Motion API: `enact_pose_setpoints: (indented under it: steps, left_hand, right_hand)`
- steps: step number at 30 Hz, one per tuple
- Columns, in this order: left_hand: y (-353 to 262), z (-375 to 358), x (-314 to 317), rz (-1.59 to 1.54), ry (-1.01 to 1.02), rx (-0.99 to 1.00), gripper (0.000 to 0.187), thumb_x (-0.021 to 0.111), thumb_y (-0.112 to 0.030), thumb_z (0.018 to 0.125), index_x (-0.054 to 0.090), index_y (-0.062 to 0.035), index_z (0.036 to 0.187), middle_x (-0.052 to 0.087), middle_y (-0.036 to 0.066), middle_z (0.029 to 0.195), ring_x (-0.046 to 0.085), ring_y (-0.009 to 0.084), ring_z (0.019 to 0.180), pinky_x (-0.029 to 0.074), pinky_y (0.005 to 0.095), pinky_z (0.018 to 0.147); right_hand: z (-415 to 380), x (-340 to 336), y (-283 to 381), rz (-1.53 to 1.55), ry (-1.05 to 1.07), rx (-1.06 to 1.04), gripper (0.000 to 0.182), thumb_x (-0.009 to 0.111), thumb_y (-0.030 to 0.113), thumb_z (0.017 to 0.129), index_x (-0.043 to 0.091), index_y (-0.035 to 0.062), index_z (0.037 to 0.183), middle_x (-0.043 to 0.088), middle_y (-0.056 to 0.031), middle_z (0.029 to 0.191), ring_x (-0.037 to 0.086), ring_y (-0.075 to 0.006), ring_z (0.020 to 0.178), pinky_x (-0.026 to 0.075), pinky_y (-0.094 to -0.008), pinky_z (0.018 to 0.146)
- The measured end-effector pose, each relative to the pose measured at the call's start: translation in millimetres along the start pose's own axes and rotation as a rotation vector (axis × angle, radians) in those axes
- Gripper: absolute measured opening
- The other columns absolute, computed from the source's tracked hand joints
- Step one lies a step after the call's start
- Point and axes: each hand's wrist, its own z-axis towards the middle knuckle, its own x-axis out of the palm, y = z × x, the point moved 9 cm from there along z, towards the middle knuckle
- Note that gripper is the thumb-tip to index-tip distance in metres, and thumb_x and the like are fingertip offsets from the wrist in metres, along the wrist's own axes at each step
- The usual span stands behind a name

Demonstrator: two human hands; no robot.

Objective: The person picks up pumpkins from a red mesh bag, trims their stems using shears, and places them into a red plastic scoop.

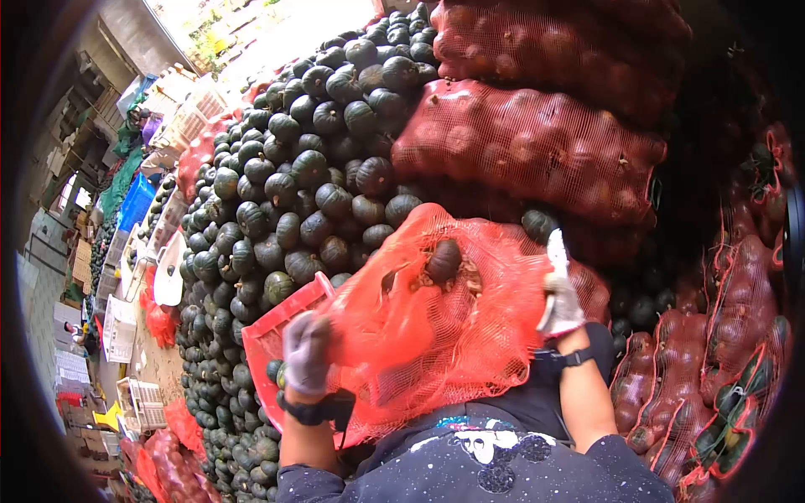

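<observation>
A red mesh bag (419, 335) is spread across my lap, its mouth facing up. My left hand (308, 352), in a greyish glove, is closed on the bag's left side. At the opposite side is my gloved right hand (562, 298), its fingers pointing up and bright with glare; the bag's edge appears caught against its thumb. A dark green squash (444, 261) shows at the bag's opening. Another dark squash (538, 225) lies just beyond my right hand. Partly under the bag, beside my left hand, stands a red plastic crate (277, 323).
A tall heap of dark green squashes (314, 193) rises ahead and to the left. Filled red mesh sacks (528, 147) are stacked in front on the right, with more full sacks (679, 377) at far right. White crates (120, 329) and a blue crate (137, 201) stand far left.
</observation>
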Motion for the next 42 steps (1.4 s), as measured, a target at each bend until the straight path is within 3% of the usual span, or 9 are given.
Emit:
enact_pose_setpoints:
  steps: [5,12,23,25,27,30,35,38,42]
  left_hand:
    - [-49,30,-53,0.288,-0.132,0.252,0.022,0.064,-0.021,0.101,0.068,0.0,0.105,0.066,-0.002,0.097,0.057,0.0082,0.089,0.047,0.0259,0.081]
    - [44,39,-126,0.182,-0.156,-0.023,0.022,0.066,-0.02,0.1,0.071,-0.0012,0.11,0.071,0.001,0.103,0.063,0.0095,0.097,0.05,0.026,0.091]
    - [22,36,-22,-0.109,0.083,-0.002,0.038,0.044,-0.031,0.107,0.065,-0.0018,0.12,0.068,0.008,0.117,0.064,0.0168,0.108,0.051,0.0355,0.096]
    - [8,72,26,-0.429,0.262,-0.026,0.036,0.044,-0.03,0.107,0.06,-0.0017,0.123,0.066,0.01,0.12,0.063,0.019,0.111,0.051,0.0364,0.099]
    - [8,110,36,-0.35,0.088,0.071,0.038,0.05,-0.035,0.105,0.063,-0.0053,0.125,0.066,0.007,0.119,0.064,0.018,0.109,0.052,0.0351,0.097]
    - [-65,116,106,-0.724,0.563,0.08,0.035,0.05,-0.035,0.106,0.062,-0.008,0.124,0.067,0.006,0.117,0.065,0.0192,0.106,0.053,0.033,0.095]
    - [-116,89,110,-0.715,0.039,0.11,0.047,0.053,-0.047,0.102,0.061,-0.0066,0.125,0.071,0.005,0.107,0.07,0.0178,0.096,0.06,0.0358,0.082]
    - [-18,98,52,-0.495,0.108,-0.057,0.049,0.057,-0.048,0.1,0.064,-0.0025,0.118,0.072,0.006,0.1,0.058,0.0119,0.064,0.048,0.0262,0.054]
    - [54,110,16,0.225,0.067,0.182,0.035,0.059,-0.031,0.104,0.067,0.0002,0.118,0.069,0.0,0.098,0.057,0.006,0.077,0.048,0.0231,0.07]
  right_hand:
    - [-54,14,68,0.187,-0.011,-0.224,0.059,0.06,0.025,0.082,0.051,0.005,0.137,0.063,-0.0121,0.129,0.062,-0.0307,0.118,0.051,-0.0477,0.103]
    - [-59,-18,60,0.048,-0.061,-0.344,0.087,0.059,0.02,0.082,0.023,0.0183,0.161,0.054,-0.0137,0.142,0.057,-0.0318,0.124,0.048,-0.0482,0.106]
    - [-44,-14,33,-0.05,-0.144,-0.208,0.078,0.054,0.012,0.08,0.035,0.0102,0.156,0.06,-0.0068,0.123,0.06,-0.0235,0.113,0.049,-0.0413,0.105]
    - [-20,-27,43,0.034,-0.116,-0.16,0.041,0.057,0.023,0.086,0.061,0.0097,0.124,0.066,-0.0064,0.121,0.063,-0.0237,0.11,0.051,-0.0407,0.101]
    - [0,-52,66,0.208,-0.158,-0.156,0.036,0.057,0.031,0.089,0.063,0.0097,0.118,0.069,-0.0071,0.112,0.066,-0.0243,0.102,0.053,-0.0411,0.094]
    - [-27,-13,147,0.243,-0.038,-0.33,0.037,0.061,0.032,0.089,0.063,0.0125,0.121,0.068,-0.0047,0.113,0.065,-0.0223,0.103,0.052,-0.0407,0.095]
    - [-105,-30,202,0.149,-0.105,-0.65,0.065,0.056,0.029,0.092,0.041,0.0152,0.153,0.062,-0.0057,0.127,0.058,-0.0215,0.116,0.045,-0.04,0.103]
    - [-132,-54,183,0.085,-0.321,-0.679,0.067,0.053,0.027,0.092,0.038,0.0163,0.156,0.059,-0.0074,0.133,0.058,-0.0253,0.119,0.045,-0.044,0.107]
    - [-135,-80,142,0.129,-0.378,-0.61,0.068,0.052,0.022,0.091,0.035,0.0175,0.157,0.053,-0.0093,0.145,0.054,-0.0287,0.128,0.042,-0.0461,0.112]
